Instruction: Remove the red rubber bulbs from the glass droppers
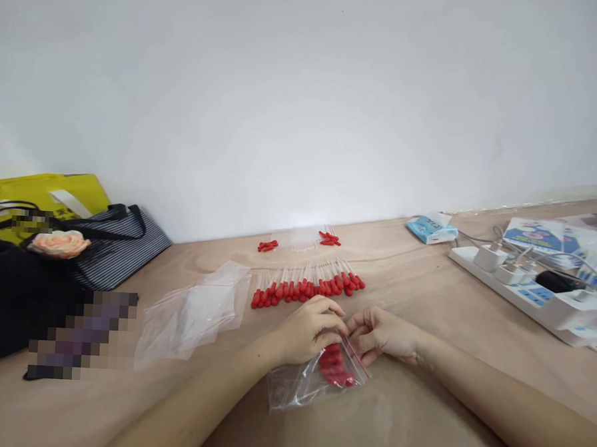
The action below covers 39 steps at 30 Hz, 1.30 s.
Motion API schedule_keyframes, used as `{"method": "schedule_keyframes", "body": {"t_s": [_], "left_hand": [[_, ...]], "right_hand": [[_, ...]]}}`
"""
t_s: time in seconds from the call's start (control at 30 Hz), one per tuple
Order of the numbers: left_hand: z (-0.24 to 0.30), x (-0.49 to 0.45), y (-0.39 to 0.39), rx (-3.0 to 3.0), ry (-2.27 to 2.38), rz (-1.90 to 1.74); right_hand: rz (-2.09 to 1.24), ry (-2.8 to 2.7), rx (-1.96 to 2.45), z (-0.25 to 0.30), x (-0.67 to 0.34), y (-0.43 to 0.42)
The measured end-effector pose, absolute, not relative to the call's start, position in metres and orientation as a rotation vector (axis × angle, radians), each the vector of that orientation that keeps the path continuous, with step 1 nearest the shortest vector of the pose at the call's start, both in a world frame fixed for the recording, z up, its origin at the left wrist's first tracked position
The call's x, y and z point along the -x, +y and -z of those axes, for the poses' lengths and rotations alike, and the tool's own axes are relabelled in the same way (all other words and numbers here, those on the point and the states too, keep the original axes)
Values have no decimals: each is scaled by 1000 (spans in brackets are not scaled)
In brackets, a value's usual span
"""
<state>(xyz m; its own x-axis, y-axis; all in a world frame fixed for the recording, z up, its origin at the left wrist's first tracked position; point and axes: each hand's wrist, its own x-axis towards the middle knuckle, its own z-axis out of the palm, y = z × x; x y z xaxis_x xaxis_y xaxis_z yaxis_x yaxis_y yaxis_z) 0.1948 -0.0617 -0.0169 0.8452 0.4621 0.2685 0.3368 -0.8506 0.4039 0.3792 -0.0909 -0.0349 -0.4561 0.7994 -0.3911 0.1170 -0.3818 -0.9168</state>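
Observation:
In front of me a clear zip-lock bag (289, 395) lies on the table with several red-bulbed droppers (337, 367) inside it. My left hand (314, 326) is curled over the bag's upper edge, fingers closed on the plastic. My right hand (387, 335) is closed in a pinch at the edge with the red zip line, its fingertips partly hidden. Just beyond my hands runs a row of clear droppers with red bulbs (305, 290). To the left, flat zip-lock bags (193, 318) overlap in a loose pile.
Two small groups of red pieces (267, 246) and a clear bag (300, 239) lie near the wall. At right are a white power strip (539, 303) with plugs, a blue tissue pack (431, 230) and printed cards (532, 237). A striped bag (121, 251) stands left.

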Motion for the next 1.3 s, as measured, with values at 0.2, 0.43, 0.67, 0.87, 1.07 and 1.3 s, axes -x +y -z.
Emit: {"method": "schedule_keyframes", "body": {"t_s": [0.2,0.43,0.67,0.87,1.07,1.3], "left_hand": [[17,-197,-58,-2771,504,-511],[20,-196,-55,-3048,352,-488],[24,-196,-56,-3133,344,-522],[24,-195,-55,-3171,325,-466],[18,-194,-56,-3246,308,-455],[15,-193,-55,-3176,297,-420]], "right_hand": [[-1811,-1306,1282,40,-374,-91],[-1775,-1310,1339,36,-372,-92],[-1792,-1429,1401,36,-370,-89],[-1791,-1454,1397,38,-367,-90],[-1694,-1599,1302,43,-364,-90],[-1652,-1554,1285,47,-363,-88]]}}
